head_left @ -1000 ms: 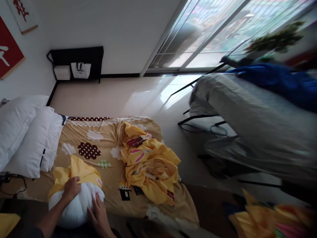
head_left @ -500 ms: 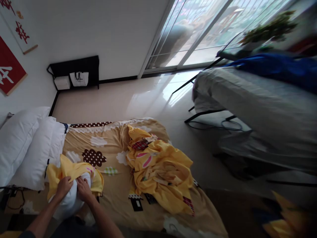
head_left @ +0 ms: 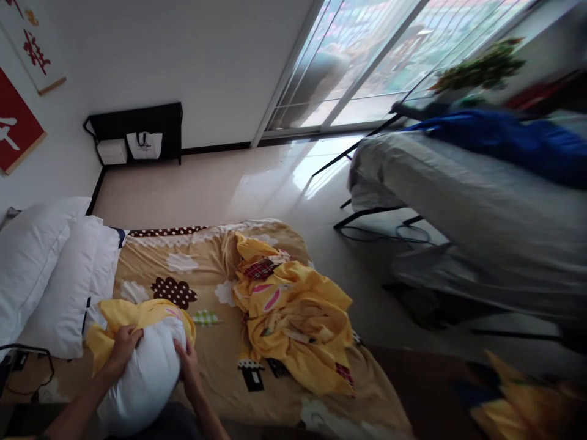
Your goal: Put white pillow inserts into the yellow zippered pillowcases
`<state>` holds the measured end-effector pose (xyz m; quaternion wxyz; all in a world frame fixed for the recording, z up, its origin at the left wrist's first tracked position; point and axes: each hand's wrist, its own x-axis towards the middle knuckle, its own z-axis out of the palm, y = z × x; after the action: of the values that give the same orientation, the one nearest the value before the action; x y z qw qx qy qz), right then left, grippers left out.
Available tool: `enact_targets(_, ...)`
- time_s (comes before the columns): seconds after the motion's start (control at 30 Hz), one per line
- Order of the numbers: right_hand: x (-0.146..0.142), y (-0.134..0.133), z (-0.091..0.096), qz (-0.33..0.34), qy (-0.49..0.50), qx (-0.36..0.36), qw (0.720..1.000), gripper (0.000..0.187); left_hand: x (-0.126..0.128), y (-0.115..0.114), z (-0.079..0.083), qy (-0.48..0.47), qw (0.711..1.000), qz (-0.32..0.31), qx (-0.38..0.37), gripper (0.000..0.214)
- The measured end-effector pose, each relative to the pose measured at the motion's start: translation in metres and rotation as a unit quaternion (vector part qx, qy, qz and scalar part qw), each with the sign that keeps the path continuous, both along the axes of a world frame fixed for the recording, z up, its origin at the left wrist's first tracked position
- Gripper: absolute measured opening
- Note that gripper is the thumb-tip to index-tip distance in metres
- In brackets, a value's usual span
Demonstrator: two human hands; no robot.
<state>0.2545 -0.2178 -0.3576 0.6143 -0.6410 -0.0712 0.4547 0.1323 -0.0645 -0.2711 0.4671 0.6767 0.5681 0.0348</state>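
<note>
A white pillow [head_left: 149,382] sits at the bed's near left, its far end inside a yellow pillowcase [head_left: 137,310] with a pink print. My left hand [head_left: 125,347] is closed on the pillowcase's edge where it meets the top of the pillow. On the pillow's right side, my right hand [head_left: 188,362] pinches the pillowcase's opening, its thumb against the white fabric. The pillow's near end bulges out uncovered towards my body. How far the pillow reaches inside is hidden by the cloth.
A crumpled yellow cover [head_left: 298,324] lies on the tan patterned bedsheet [head_left: 211,360]. White pillows [head_left: 55,275] lean at the left, near a black cable [head_left: 48,360]. A grey-covered frame [head_left: 458,189] stands across the floor, and a black shelf [head_left: 151,119] by the wall.
My right hand has moved right, from the pillow's top to its side. More white pillow now shows between my hands, and the pillowcase's raised corner has dropped.
</note>
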Motion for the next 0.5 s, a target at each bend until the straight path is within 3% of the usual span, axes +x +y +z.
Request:
enact_targets(0.1,0.033,-0.021,0.031,0.021,-0.081,-0.065,0.994,0.084,0.003,-0.024,0.002,-0.06,0.992,0.071,-0.08,0.045)
enact_targets(0.17,0.051,-0.029,0.057,0.053,-0.186,-0.113,0.975,0.079,-0.002,-0.042,0.0,-0.105,0.976,0.139,-0.132,0.054)
enact_targets(0.3,0.055,-0.019,0.095,0.196,-0.357,-0.202,0.891,0.071,-0.022,-0.065,-0.014,-0.108,0.974,0.144,-0.137,0.061)
enact_targets(0.4,0.038,-0.002,0.091,0.324,-0.387,-0.265,0.822,0.062,-0.036,-0.063,-0.025,-0.035,0.991,0.079,-0.098,0.047)
enact_targets(0.5,0.026,0.008,0.066,0.429,-0.388,-0.282,0.766,0.052,-0.041,-0.052,-0.034,0.036,0.998,0.008,-0.057,0.033)
